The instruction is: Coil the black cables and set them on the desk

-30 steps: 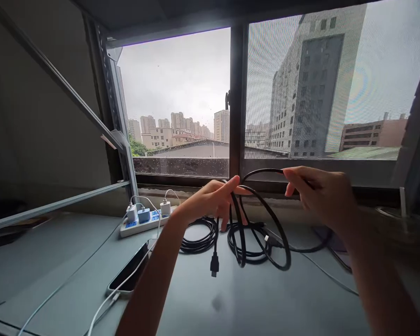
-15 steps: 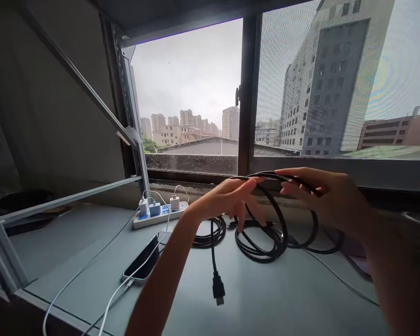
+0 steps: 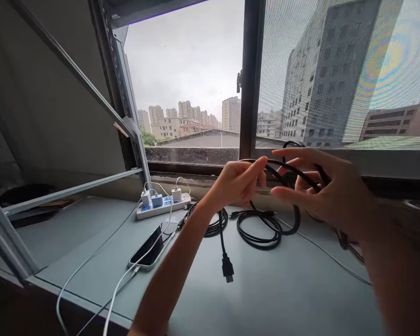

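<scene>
My left hand (image 3: pixel 236 182) pinches a black HDMI cable (image 3: pixel 257 163) between thumb and fingers, above the grey tabletop (image 3: pixel 287 289). One end of this cable hangs below that hand, its black plug (image 3: pixel 227 266) with a metal tip pointing down. My right hand (image 3: pixel 322 186) is curled loosely round the cable's loops, its thumb and forefinger spread apart. A loop sticks up behind the right fingers, and others droop under the hand. Part of the cable is hidden by the right palm. Two more coiled black cables lie on the table behind, a left coil (image 3: pixel 217 228) and a right coil (image 3: pixel 259 242).
A white power strip (image 3: pixel 164 206) with several chargers plugged in stands by the window wall. In front of it lies a phone (image 3: pixel 147 252) with a white charging cord (image 3: pixel 121 284). A metal shelf frame (image 3: pixel 70 191) rises at the left. Another thin cord (image 3: pixel 336 257) crosses the right side.
Both hands have risen slightly with the cable. My left fingers have closed into a tighter pinch. The right thumb and forefinger have spread, and a loop now shows above that hand.
</scene>
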